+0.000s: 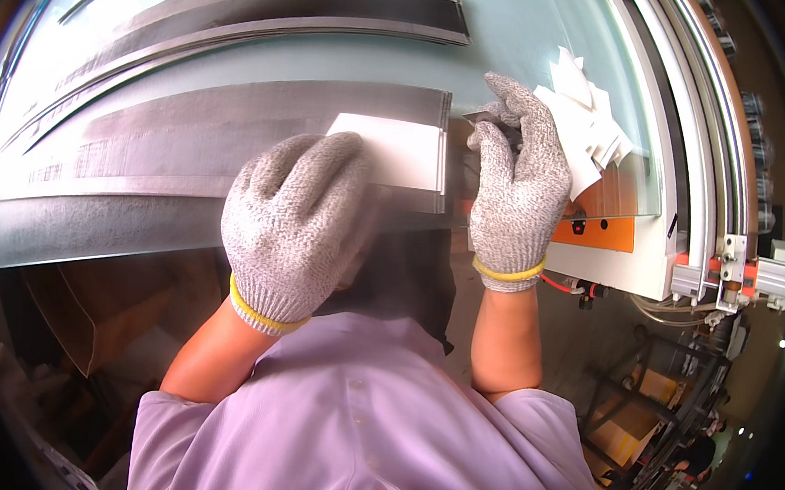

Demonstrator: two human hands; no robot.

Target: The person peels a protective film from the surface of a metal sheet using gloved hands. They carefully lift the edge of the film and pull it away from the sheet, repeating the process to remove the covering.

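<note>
Both hands wear grey knit gloves with yellow cuffs. My left hand (296,215) has its fingers curled over the left end of a white rectangular card (399,153); its thumb is hidden. That card lies on a broad stack of thin grey sheets (182,126), flush with the right end. Just right of the stack, my right hand (520,177) pinches a small dark flat piece (481,117) between thumb and fingers, its index finger raised. What this piece is cannot be made out. The hands are apart.
More stacks of grey sheets (291,6) lie farther back on the glass-like tabletop (508,25). Loose white paper pieces (584,113) are heaped right of my right hand. An orange panel (607,233) and a metal rail (737,133) border the right side.
</note>
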